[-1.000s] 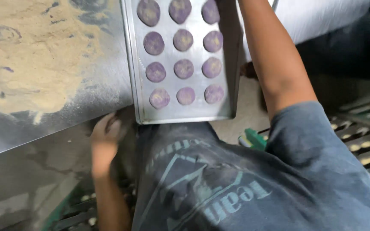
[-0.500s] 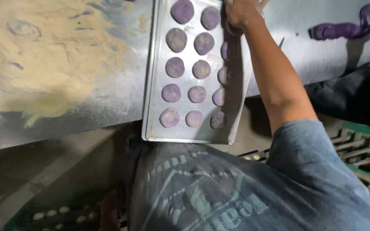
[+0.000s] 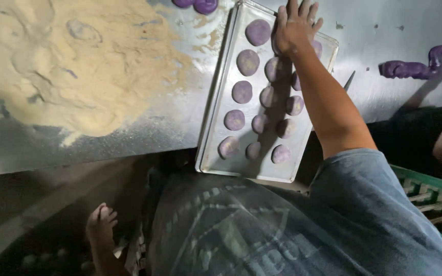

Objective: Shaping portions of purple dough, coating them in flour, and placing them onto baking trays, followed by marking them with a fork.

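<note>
- Right hand (image 3: pixel 296 25): fingers spread apart, palm flat on the far end of the metal tray (image 3: pixel 216 133), over the far-right purple dough discs (image 3: pixel 247 62). Nothing is pinched or clamped.
- Left hand (image 3: pixel 100 224): hangs low by the near left, under the table edge, fingers loosely curled, holding nothing I can see.
- Tray lies on the steel table (image 3: pixel 144 128), near end overhanging the edge. Discs sit in three rows. Flour pile (image 3: pixel 67 61) far left; purple dough rope (image 3: pixel 415 64) far right.
- Judgement: press evenly through the flat palm. Keep the tray square to the table, since the overhanging end could tip.
- Versus half a second ago: the right hand sits further onto the tray, and the left hand has come into view.
</note>
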